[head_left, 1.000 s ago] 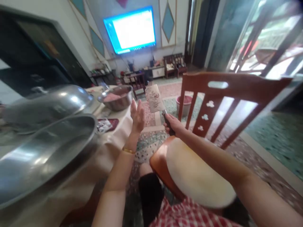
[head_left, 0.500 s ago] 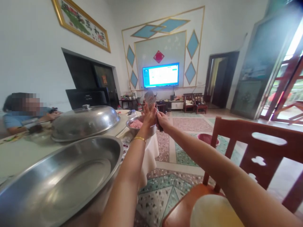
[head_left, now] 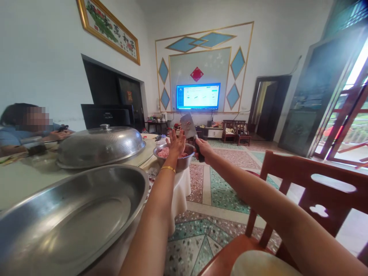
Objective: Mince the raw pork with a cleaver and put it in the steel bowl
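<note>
My right hand (head_left: 202, 148) is closed round the dark handle of a cleaver (head_left: 188, 125), its blade held upright with bits stuck to it. My left hand (head_left: 176, 143) is open, fingers spread, raised beside the blade over a steel bowl of pink minced meat (head_left: 170, 155). The hand is close to the blade; I cannot tell whether it touches it. A gold bangle sits on my left wrist.
A large empty steel basin (head_left: 71, 218) and a domed steel lid (head_left: 100, 145) sit on the cloth-covered table (head_left: 20, 184). Another person (head_left: 27, 126) sits at the far left. A wooden chair (head_left: 310, 191) with a round cutting board (head_left: 258, 264) stands to my right.
The view rose from my lap to the room. Both arms stretched out over the meat bowl; my left hand went to the cleaver blade and has now drawn slightly away from it.
</note>
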Demonstrator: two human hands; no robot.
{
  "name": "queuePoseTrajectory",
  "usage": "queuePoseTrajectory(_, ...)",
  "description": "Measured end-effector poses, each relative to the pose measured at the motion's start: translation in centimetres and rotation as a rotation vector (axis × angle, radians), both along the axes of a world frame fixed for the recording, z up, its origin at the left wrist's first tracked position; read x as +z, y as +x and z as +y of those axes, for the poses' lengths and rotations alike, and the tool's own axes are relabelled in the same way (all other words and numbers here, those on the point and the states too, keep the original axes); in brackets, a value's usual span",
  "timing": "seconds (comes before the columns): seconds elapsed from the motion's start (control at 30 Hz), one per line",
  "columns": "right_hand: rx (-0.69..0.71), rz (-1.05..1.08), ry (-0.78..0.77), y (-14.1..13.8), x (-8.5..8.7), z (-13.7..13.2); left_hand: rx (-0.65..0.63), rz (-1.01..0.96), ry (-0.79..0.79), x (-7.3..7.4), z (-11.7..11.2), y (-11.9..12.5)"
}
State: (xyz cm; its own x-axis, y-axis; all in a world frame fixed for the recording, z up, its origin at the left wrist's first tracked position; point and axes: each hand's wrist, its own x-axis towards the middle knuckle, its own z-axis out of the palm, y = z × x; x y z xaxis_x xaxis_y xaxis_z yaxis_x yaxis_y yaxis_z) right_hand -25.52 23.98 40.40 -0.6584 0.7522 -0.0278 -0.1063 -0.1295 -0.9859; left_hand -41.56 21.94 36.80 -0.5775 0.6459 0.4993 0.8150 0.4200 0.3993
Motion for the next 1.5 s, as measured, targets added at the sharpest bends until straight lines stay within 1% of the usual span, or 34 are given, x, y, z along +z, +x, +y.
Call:
queuePoseTrajectory(0.07,-0.004,-0.017,0.002,0.1,0.1,0.3,0.032,-0.008,-0.068,-0.4,-0.5,-1.1)
queuePoseTrajectory(0.17,-0.010,-0.060,0.051,0.1,0.3,0.8,0.156,-0.050,-0.156,-0.9,-1.4,-2.8)
queuePoseTrajectory(0.23,-0.011,-0.111,0.093,0.0,0.2,0.9,0.202,-0.009,-0.174,-1.2,-1.9,-3.4)
queuePoseTrajectory(0.27,-0.009,-0.141,0.109,-0.1,0.0,1.0,0.196,0.035,-0.172,-1.4,-2.1,-3.5)
queuePoseTrajectory(0.33,-0.004,-0.200,0.132,-0.4,-0.5,0.9,0.138,0.141,-0.153,-1.6,-2.3,-3.1)
queuePoseTrajectory(0.47,0.027,-0.281,0.143,-1.0,-1.5,0.4,-0.050,0.389,-0.115,-2.1,-2.3,-1.3)
queuePoseTrajectory(0.57,0.043,-0.314,0.135,-1.5,-1.6,0.0,-0.150,0.491,-0.123,-2.3,-2.3,-0.4)
queuePoseTrajectory(0.67,0.049,-0.318,0.132,-1.5,-1.2,-0.3,-0.187,0.485,-0.133,-2.2,-2.0,-0.1)
queuePoseTrajectory(0.77,0.056,-0.306,0.102,-1.0,-0.6,-0.4,-0.182,0.449,-0.114,-1.9,-1.8,-0.2)
queuePoseTrajectory(0.97,0.096,-0.279,0.123,1.1,0.6,0.2,-0.118,0.362,-0.061,-2.1,-1.9,-1.2)
queuePoseTrajectory(1.07,0.095,-0.278,0.133,1.9,1.4,0.2,-0.063,0.328,-0.104,-2.2,-1.7,-1.8)
queuePoseTrajectory(1.17,0.079,-0.300,0.179,2.2,2.0,0.2,0.013,0.262,-0.137,-2.0,-1.6,-2.3)
queuePoseTrajectory(1.23,0.070,-0.346,0.216,2.2,1.9,0.2,0.050,0.230,-0.136,-1.8,-1.6,-2.4)
queuePoseTrajectory(1.3,0.060,-0.390,0.242,2.1,1.5,0.4,0.044,0.231,-0.111,-1.7,-1.6,-2.2)
queuePoseTrajectory(1.4,0.051,-0.420,0.238,1.8,0.6,0.6,-0.023,0.287,-0.073,-1.6,-1.5,-1.2)
queuePoseTrajectory(1.5,0.070,-0.437,0.199,1.1,0.2,0.3,-0.095,0.382,-0.088,-1.5,-1.3,0.2)
